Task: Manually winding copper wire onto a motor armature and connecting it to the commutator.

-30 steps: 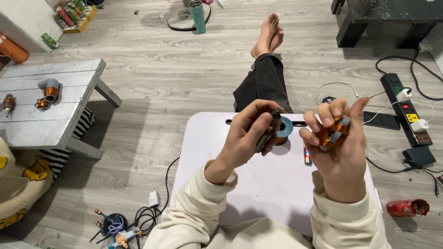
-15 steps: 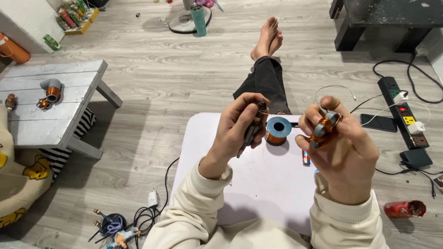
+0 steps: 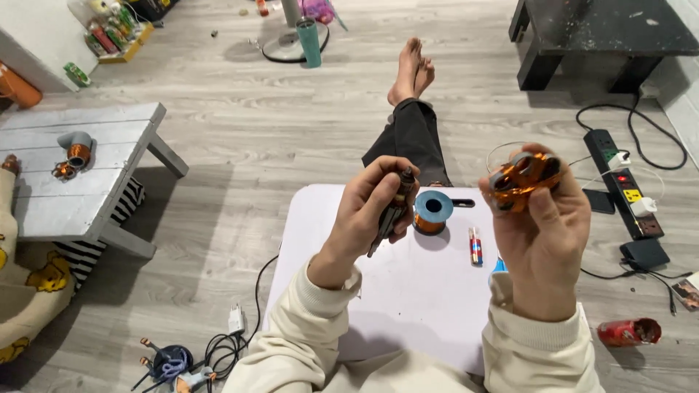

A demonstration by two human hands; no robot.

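Bright even indoor light, soft shadows, sharp focus, slight wide-angle edge distortion.

Copper-orange coil [image 3: 526, 177], grey core. Dark brown-black tool [image 3: 392, 211]. Wire spool [image 3: 431, 212]: blue flange, copper winding. White worktop [image 3: 408, 291]. Cream sleeves [image 3: 291, 356]. Grey wood-grain floor [image 3: 240, 131]. Grey plank side table [image 3: 87, 175]. Teal tumbler [image 3: 311, 42]. Red can [image 3: 628, 332]. Black-and-white striped cloth [image 3: 102, 247].

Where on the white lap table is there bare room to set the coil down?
The white table is bare in its near middle, between the two sleeves, and along its left edge under the left hand. The far edge is crowded: wire spool, black tool behind it, small battery. The right hand holds the copper coil over the right side.
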